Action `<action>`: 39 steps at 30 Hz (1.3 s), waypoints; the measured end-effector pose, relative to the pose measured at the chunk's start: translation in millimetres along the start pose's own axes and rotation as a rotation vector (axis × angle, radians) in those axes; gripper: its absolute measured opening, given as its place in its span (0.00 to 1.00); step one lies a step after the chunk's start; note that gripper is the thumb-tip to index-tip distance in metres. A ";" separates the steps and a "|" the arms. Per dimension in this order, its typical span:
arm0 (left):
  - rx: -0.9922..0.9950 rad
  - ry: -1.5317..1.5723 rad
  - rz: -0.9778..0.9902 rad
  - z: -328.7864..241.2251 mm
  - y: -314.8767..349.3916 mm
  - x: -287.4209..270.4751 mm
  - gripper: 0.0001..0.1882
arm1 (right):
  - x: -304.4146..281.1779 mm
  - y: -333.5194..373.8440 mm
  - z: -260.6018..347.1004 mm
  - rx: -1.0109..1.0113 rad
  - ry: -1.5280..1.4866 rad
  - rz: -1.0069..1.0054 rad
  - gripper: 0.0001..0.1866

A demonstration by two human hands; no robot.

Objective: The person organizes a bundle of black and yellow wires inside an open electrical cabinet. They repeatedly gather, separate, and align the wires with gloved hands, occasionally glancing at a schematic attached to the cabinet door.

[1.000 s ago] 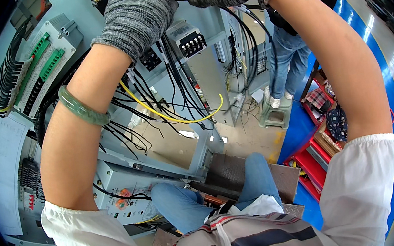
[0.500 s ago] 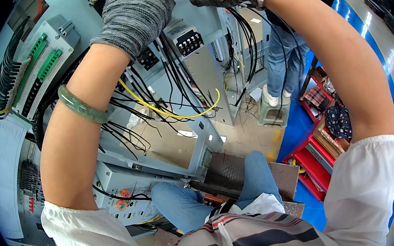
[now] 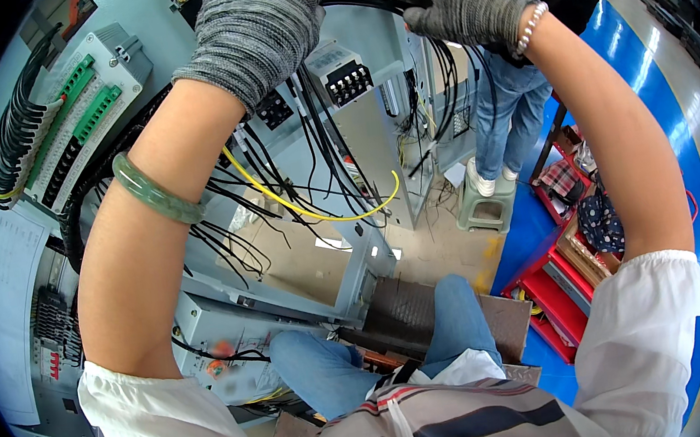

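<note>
Black cable bundle spanning two gloved hands, high before the open cabinet.
Grey-blue cabinet [image 3: 125, 10] behind and to the left; red parts bin [image 3: 542, 287] low on the right. Left hand [image 3: 264, 32]: knuckles up, fingers curled closed at the bundle's left end, fingertips mostly hidden. Right hand [image 3: 463, 2]: closed round the black cables [image 3: 364, 1], no visible gap. Key relation: exposed span lies between the hands, long axis nearly crosswise, bowed slightly upward and dipping to the right; both hands at it, neither nearer. Loose lengths hang below the right hand. Yellow wire [image 3: 314, 211] curves beneath, apart from both gloves. Small black terminal block [image 3: 349, 85] below the span.
</note>
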State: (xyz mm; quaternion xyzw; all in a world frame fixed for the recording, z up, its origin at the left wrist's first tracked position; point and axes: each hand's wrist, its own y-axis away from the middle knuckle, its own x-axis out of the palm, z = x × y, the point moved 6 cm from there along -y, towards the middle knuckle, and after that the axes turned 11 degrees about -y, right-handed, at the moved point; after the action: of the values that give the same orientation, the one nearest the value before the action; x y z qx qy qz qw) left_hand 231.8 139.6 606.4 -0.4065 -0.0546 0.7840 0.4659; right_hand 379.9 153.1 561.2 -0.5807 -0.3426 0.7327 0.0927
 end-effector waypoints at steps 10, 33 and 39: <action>0.055 0.023 -0.118 8.1 -1.8 26.2 0.12 | 6.7 1.4 17.4 0.020 -0.161 -0.109 0.21; 0.034 0.119 0.155 10.1 -15.1 19.2 0.13 | 9.8 3.6 39.9 -0.171 0.012 -0.520 0.25; 0.032 0.117 0.134 10.3 -14.9 20.4 0.13 | 18.1 -0.3 51.2 -0.092 -0.069 -0.590 0.21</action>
State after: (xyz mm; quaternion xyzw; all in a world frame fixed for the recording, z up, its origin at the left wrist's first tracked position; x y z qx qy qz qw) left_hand 230.1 166.8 608.3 -0.4466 0.0126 0.7892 0.4214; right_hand 327.4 142.8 551.8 -0.4347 -0.5322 0.6771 0.2634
